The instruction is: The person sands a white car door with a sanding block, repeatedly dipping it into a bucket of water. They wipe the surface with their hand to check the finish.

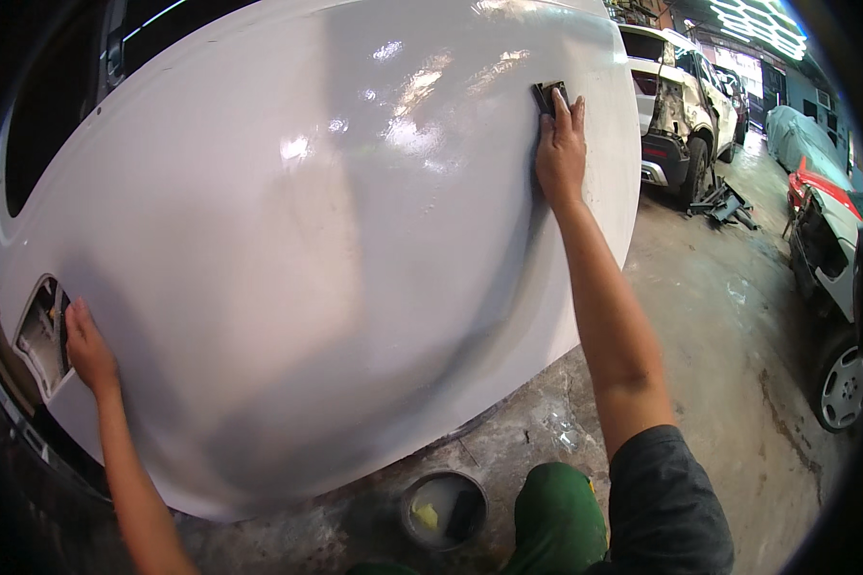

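A large car body panel [259, 240], white with a grey band through its middle, fills the left and centre. Its upper part is wet and reflects the lights. Near its right edge, my right hand [561, 158] presses a small black sanding block [548, 96] against the surface, fingers over it. My left hand [89, 350] lies at the panel's lower left, fingers stretched along the rim of a cut-out opening [46, 335]. It holds nothing that I can see; its fingertips reach the opening's edge.
A round bucket [408, 517] on the floor below the panel holds liquid and a yellow sponge [426, 516]. At the right stand a white car [676, 105] with loose dark parts [726, 206] beside it, a covered car [805, 144] and a partly dismantled car [829, 249].
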A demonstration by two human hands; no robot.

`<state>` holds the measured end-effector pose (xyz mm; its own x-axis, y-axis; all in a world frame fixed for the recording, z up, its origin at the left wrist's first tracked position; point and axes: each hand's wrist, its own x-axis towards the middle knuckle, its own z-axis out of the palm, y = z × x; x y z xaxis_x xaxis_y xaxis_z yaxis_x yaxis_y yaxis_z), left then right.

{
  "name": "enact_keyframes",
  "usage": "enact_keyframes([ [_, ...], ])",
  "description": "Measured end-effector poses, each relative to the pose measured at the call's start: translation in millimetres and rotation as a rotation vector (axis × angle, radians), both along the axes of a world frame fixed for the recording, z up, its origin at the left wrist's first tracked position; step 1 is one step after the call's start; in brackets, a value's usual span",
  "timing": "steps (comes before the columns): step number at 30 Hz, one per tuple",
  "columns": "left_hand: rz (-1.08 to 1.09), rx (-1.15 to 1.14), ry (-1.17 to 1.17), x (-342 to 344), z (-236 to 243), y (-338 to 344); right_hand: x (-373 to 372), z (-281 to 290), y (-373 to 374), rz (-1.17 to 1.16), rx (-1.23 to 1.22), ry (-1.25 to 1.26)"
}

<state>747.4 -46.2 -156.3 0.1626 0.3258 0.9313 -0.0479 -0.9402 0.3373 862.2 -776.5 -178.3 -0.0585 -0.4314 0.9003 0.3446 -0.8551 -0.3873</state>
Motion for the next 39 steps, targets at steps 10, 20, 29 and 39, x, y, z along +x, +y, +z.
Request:
enact_keyframes([
  [10,-0.043,0.054,-0.016,-22,9,15,-27,-89,44,0.091,-0.869,0.131],
  [20,-0.020,0.067,0.005,-26,7,31,-94,-148,191,0.395,-1.070,0.047],
  [29,-0.021,0.065,-0.003,-8,8,17,-16,-93,72,0.075,-0.036,-0.025],
  [39,-0.063,0.054,-0.003,-8,9,13,-31,-91,29,0.079,-0.545,0.151],
])
